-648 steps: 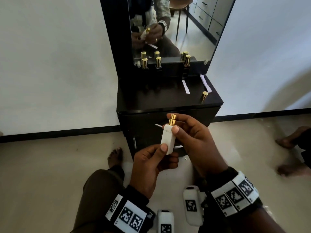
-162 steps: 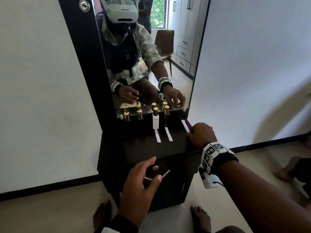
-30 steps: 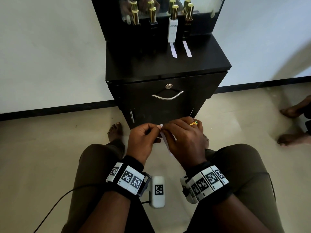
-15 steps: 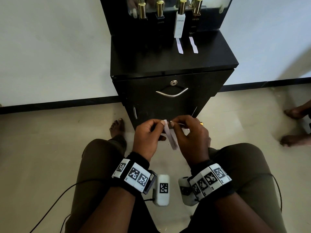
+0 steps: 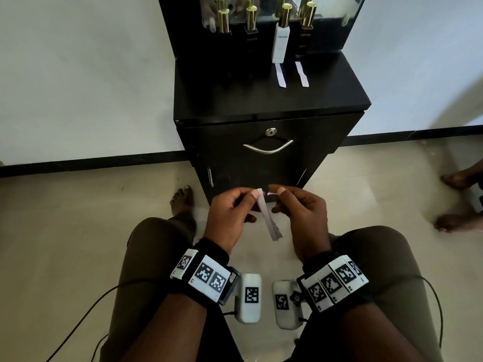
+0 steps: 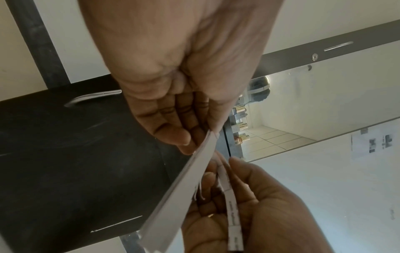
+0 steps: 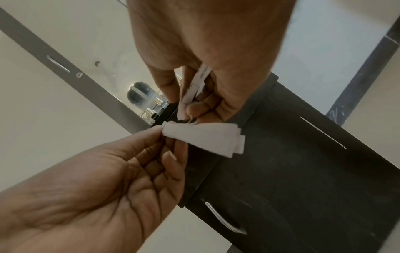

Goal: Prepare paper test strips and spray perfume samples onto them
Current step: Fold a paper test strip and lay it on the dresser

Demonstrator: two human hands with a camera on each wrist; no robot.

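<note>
Folded paper [image 5: 267,218] pinched in L hand [image 5: 230,218], torn strip [image 7: 195,87] pinched in R hand [image 5: 300,215], just apart.

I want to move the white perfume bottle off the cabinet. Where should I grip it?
Pinch the white perfume bottle around its flat body below the gold cap, coming from the front. It stands upright against the mirror, with dark bottles close beside it, so side access looks tight.
</note>
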